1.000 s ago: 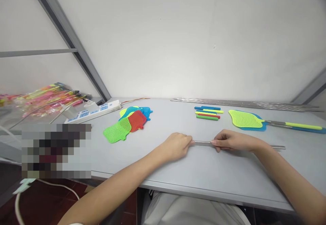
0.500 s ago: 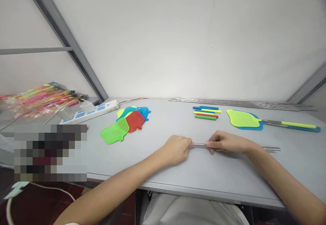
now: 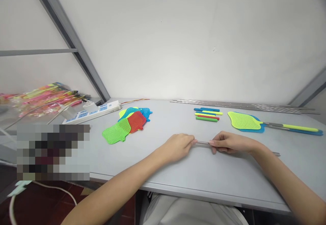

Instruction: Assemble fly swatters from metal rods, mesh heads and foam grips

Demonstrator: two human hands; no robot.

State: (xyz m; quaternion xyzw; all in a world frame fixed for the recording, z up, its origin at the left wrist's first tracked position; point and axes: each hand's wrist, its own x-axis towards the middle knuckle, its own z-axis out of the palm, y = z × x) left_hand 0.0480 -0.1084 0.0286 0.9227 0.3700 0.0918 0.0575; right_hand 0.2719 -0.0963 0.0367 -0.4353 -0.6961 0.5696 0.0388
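Far left: plastic-wrapped bundle (image 3: pixel 51 97) of bright pieces; what carries it is unclear. Power strip (image 3: pixel 103 108) lies aslant near the left end of the surface (image 3: pixel 229 181), presumably to leave the front edge free. Left of centre, mesh heads (image 3: pixel 115 132) overlap in a loose fan, necks toward the right, likely for easy picking up. Left hand (image 3: pixel 179 147): fingers curled together, clamped on the left end of a slim metal piece (image 3: pixel 203 143), which lies near the front edge and roughly parallel to it; single or several strands, cannot tell. Coloured tubes (image 3: pixel 206 119) sit behind in a row, apparently grouped by kind. Right hand (image 3: pixel 231 142): thumb and fingertips pinched on the same piece, the two-point hold probably steadying it. Long rods (image 3: pixel 244 106) run along the back edge, where their length fits. Two swatters (image 3: pixel 246 120), stacked toward the right edge, handles rightward, seem set aside.
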